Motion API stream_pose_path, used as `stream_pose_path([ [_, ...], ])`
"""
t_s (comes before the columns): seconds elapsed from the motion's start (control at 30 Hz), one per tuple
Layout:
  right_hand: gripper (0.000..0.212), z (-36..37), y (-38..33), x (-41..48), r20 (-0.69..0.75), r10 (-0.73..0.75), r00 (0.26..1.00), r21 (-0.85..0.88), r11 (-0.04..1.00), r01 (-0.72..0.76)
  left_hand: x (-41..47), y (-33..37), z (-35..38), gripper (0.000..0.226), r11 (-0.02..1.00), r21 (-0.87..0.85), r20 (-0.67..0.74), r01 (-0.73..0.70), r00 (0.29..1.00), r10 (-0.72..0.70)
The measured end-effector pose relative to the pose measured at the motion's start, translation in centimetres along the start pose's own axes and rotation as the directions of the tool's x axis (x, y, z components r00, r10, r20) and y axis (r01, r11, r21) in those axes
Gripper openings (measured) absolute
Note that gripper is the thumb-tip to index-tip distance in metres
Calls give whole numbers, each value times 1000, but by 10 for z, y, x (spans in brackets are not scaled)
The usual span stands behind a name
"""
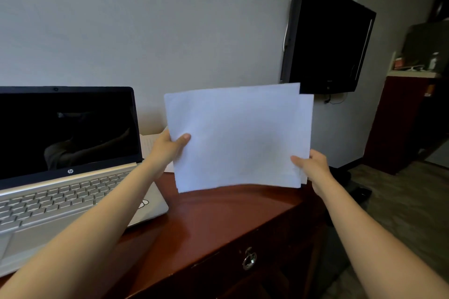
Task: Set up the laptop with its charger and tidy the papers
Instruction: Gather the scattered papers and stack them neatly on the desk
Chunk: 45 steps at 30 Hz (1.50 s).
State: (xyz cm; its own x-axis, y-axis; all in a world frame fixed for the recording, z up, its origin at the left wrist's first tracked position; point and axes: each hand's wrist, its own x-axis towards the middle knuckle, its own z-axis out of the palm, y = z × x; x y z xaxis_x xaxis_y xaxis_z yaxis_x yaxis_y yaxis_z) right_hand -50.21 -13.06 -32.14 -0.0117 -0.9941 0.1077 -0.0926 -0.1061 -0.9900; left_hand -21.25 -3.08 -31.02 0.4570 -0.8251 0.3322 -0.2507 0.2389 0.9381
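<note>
I held the papers [238,138] upright in the air, to the right of the laptop [65,153] and just above the surface [218,213]. My left hand [167,148] pinched the edge nearer the laptop, and my right hand [313,165] pinched the far edge. The sheets seemed light, thin and floppy, and not well aligned. I judged that a grip low on both side edges would stop them sagging or slipping apart.

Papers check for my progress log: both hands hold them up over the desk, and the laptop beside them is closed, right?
No: the head view shows the laptop open, its dark screen raised. Both the left hand and right hand do hold the papers up over the desk.
</note>
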Motion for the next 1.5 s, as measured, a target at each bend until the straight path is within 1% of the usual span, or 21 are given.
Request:
stream_pose_path([
  [0.07,35,0,-7,-1,5,-49,999,49,998,49,0,7,2,31,999,-32,-5,-35,999,35],
  [0.17,38,0,-6,-3,6,-94,996,114,989,92,-2,9,3,28,997,-57,29,-57,998,59],
  [0.23,37,1,-3,-6,23,-95,995,134,987,91,-3,5,4,28,996,-65,54,-66,996,70],
  [0.33,31,4,-3,-7,71,-96,993,153,985,84,-4,3,8,16,996,-54,54,-65,996,68],
  [0.37,30,5,-3,-7,69,-98,993,166,982,86,-3,3,8,15,996,-54,32,-66,997,68],
  [0.43,31,5,-3,-7,63,-90,994,180,981,77,-2,3,6,28,997,-60,19,-55,998,57],
  [0.47,32,5,-1,-7,77,-86,993,179,981,72,-3,2,5,32,997,-64,53,-45,997,49],
  [0.53,34,7,3,-7,115,-77,990,157,986,59,-8,-1,8,28,999,-20,140,-35,989,38],
  [0.6,32,10,5,-7,113,-63,992,128,991,48,-10,-7,11,24,999,40,147,-15,989,9],
  [0.67,30,13,3,-7,64,-65,996,125,991,57,-11,-6,11,25,996,85,99,0,995,-8],
  [0.73,29,15,-2,-5,20,-81,997,129,989,77,-7,-1,8,25,997,79,41,1,999,-5],
  [0.8,29,19,-10,-5,12,-101,995,127,987,98,-5,8,1,20,997,70,-5,-10,1000,11],
  [0.87,29,25,-17,-6,26,-114,993,125,986,110,-3,18,-9,22,997,77,-46,-10,999,13],
  [1.07,28,61,-34,-19,137,-109,985,117,989,93,-7,33,-58,24,990,136,-124,25,992,-8],
  [1.23,28,100,-45,-33,234,-73,969,72,996,58,-21,42,-103,25,981,174,-226,88,973,-48],
  [1.5,34,175,-56,-77,459,-21,888,23,1000,12,-60,52,-190,16,933,295,-387,208,918,-83],
])
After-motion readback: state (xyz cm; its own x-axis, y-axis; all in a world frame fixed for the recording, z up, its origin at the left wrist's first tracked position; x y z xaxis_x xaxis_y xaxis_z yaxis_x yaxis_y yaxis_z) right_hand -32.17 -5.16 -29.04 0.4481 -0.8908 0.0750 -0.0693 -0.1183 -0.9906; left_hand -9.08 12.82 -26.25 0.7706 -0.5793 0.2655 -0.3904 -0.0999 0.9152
